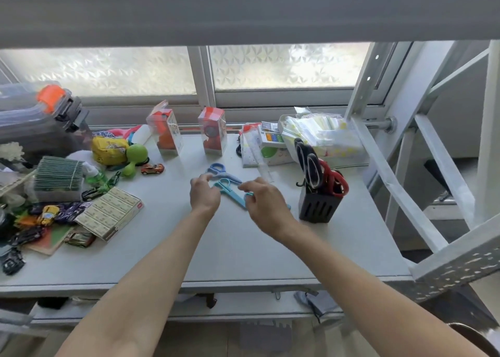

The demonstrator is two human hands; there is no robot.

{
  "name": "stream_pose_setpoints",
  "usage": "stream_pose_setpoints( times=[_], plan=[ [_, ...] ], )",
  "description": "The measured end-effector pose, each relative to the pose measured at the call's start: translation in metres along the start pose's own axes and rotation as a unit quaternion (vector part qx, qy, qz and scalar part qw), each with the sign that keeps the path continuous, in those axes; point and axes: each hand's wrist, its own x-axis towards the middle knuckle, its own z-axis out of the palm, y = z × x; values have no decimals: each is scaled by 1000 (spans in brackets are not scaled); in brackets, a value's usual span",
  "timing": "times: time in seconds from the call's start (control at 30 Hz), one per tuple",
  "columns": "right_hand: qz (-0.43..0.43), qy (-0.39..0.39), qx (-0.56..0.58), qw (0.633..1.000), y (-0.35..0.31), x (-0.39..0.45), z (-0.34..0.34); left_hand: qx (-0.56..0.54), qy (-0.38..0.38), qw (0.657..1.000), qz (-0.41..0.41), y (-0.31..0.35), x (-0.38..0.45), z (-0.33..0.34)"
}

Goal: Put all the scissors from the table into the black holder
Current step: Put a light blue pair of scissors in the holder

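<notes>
Two bare forearms are seen reaching from the bottom edge over a pale table (243,254), the elbows cut off by the frame. The left hand (203,194) is held palm down with fingers loosely curled, its tips at the handle of the teal scissors (230,192); whether anything is gripped cannot be told. The right hand (263,204) is curled over the same scissors, with thumb and forefinger pinched and a teal loop showing at the fingers, though the grip itself is hidden by the knuckles. Most of the teal blades are covered by this hand. Just beyond, blue scissors (220,171) are seen lying flat on the table, partly masked by the left fingertips. To the right, a black holder (316,208) is shown standing upright, already filled with black-handled scissors (308,162) and red-handled scissors (336,182), blades down and out of sight. On the left, toy cars (48,214), a box (111,213) and a clear bin (35,118) are crowded together, partly cut off. Further back, two clear cartons (212,131) are lined up before a frosted window (284,64)
</notes>
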Motion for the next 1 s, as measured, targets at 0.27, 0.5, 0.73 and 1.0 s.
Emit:
stream_pose_setpoints(
  times=[0.27, 0.5, 0.73, 1.0],
  plan=[
    [38, -151, -149, 977, 7, 39, 59, 124, -101, 987, 12, -7, 15, 5],
    [61, -88, -138, 985, 13, 29, 72, 49, -95, 994, -39, -13, 19, 4],
    [73, -52, -163, 983, 26, 10, 72, -109, -187, 969, -124, -9, 0, -7],
    [25, -37, -186, 981, 27, -4, 73, 2, -217, 974, -65, -5, -18, -5]
  ],
)
